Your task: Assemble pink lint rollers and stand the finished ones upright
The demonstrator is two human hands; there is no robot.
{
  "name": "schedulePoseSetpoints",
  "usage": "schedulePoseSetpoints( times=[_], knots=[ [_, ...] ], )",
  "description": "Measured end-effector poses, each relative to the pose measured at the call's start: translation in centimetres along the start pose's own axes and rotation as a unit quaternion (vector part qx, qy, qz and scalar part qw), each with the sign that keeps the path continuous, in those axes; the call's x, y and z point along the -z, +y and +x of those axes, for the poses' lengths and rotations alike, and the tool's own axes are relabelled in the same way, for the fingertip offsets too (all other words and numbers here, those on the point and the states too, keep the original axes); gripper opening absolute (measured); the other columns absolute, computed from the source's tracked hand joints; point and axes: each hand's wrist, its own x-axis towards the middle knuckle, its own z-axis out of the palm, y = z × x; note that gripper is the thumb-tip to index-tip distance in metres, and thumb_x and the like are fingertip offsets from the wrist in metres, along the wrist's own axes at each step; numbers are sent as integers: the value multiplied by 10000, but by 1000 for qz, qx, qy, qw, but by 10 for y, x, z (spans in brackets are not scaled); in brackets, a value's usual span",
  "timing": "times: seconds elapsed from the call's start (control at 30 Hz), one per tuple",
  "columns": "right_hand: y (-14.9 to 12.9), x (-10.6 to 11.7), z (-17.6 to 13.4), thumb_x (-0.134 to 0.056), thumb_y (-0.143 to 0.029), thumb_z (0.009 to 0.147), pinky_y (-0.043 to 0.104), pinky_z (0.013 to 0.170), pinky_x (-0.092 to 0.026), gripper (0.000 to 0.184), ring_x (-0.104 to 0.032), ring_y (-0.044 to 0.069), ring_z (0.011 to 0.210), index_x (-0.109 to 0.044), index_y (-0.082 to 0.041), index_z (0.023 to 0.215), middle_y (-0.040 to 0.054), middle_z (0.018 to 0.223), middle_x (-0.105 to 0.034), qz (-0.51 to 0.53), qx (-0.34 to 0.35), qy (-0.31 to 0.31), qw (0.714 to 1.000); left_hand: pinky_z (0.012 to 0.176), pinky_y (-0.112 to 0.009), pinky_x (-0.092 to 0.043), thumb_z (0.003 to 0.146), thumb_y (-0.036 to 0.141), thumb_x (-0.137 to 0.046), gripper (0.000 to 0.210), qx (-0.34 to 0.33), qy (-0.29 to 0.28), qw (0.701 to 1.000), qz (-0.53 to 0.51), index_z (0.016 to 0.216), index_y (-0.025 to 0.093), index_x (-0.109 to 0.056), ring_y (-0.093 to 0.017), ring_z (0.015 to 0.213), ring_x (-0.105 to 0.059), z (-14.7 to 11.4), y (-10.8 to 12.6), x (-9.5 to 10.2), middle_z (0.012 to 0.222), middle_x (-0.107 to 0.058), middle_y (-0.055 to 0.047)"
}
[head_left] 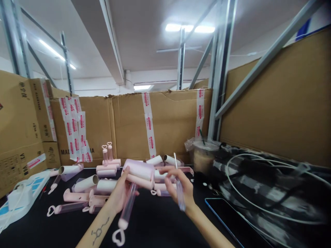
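My left hand (121, 195) is closed round a pink lint roller (141, 181) with a translucent lilac cover and a white roll inside. Its clear purple handle (128, 206) hangs down toward me and ends in a pink heart-shaped loop. In my right hand (185, 187), just to the right of the roller, is a slim screwdriver (180, 197). Its clear handle points down and its thin metal shaft points up; the fingers are slightly blurred. More pink lint rollers (73, 207) and white paper rolls (86, 183) lie behind and left of my hands.
Cardboard walls (129, 127) close off the back of the black tabletop (152, 230). At the right lie a phone (232, 220), a cup with a straw (204, 158) and black plastic bags with white cable (258, 186). A white power strip (23, 196) sits at left.
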Motion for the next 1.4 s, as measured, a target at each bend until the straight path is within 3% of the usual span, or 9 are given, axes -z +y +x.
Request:
schedulePoseSetpoints(
  times=[0.13, 0.3, 0.47, 0.6, 0.8, 1.03, 1.2, 1.3, 1.4],
  knots=[
    [7, -5, -5, -602, -411, 752, 342, 712, -507, 344, -627, 202, 764, -571, -184, 1009, 75, 886, -661, 62, -247, -176, 951, 349, -215, -450, 772, 533, -526, 499, 159, -180, 963, 122, 1079, 146, -454, -159, 440, -599, -10, -20, 12, 609, -621, -29],
    [15, -10, -12, -619, -452, 732, 397, 856, -454, 453, -598, 239, 940, -607, -198, 1107, 75, 1015, -653, 110, -291, -347, 885, 434, -234, -497, 728, 400, -637, 396, 213, -259, 931, 148, 984, 121, -520, -147, 469, -612, -23, -19, 10, 624, -641, -49],
    [22, 5, -2, -613, -437, 740, 417, 912, -416, 393, -561, 254, 1020, -631, -196, 1050, 78, 1081, -632, 108, -312, -217, 918, 441, -226, -504, 728, 360, -642, 299, 183, -203, 945, 179, 777, 74, -570, -156, 510, -622, -24, 10, 15, 615, -640, -87],
    [32, 26, 4, -548, -446, 782, 383, 838, -463, 413, -580, 244, 971, -574, -201, 1113, 86, 1072, -622, 95, -311, -105, 940, 462, -244, -522, 707, 298, -669, 234, 37, -45, 991, 120, 774, 134, -516, -148, 510, -617, -23, 31, 31, 624, -625, -32],
    [29, 18, -6, -625, -411, 709, 330, 766, -458, 397, -579, 213, 846, -563, -204, 1043, 51, 967, -620, 1, -248, -279, 928, 530, -333, -560, 736, 196, -582, 249, -94, 92, 991, 14, 968, 150, -504, -176, 550, -637, -21, 51, 45, 728, -661, -34],
    [22, 4, -20, -765, -464, 517, 341, 838, -433, 482, -566, 263, 962, -624, -217, 907, 51, 1051, -619, -2, -265, -456, 849, 610, -373, -564, 819, 290, -520, 310, -13, 79, 995, -61, 1061, 95, -513, -204, 590, -651, -17, 40, 36, 722, -676, -82],
    [18, -1, -13, -643, -501, 684, 380, 916, -409, 532, -552, 247, 1027, -536, -195, 1106, 93, 1154, -563, 165, -305, -272, 898, 728, -321, -528, 820, 385, -533, 422, 25, 19, 998, -59, 1165, 144, -496, -197, 775, -650, -17, 8, 17, 913, -679, -85],
    [13, -12, -13, -578, -473, 753, 338, 671, -520, 463, -622, 179, 713, -499, -187, 1110, 70, 982, -576, 268, -376, -147, 875, 705, -293, -503, 784, 388, -583, 435, 42, -25, 998, -29, 1140, 150, -508, -201, 797, -637, -20, 0, 14, 943, -668, -89],
    [9, -20, -16, -595, -434, 749, 294, 560, -516, 358, -571, 133, 573, -554, -176, 994, 13, 789, -550, 311, -419, -118, 845, 645, -287, -475, 761, 438, -574, 399, 87, -99, 991, 10, 1021, 136, -547, -196, 728, -625, -22, 8, 23, 868, -657, -86]
  ],
)
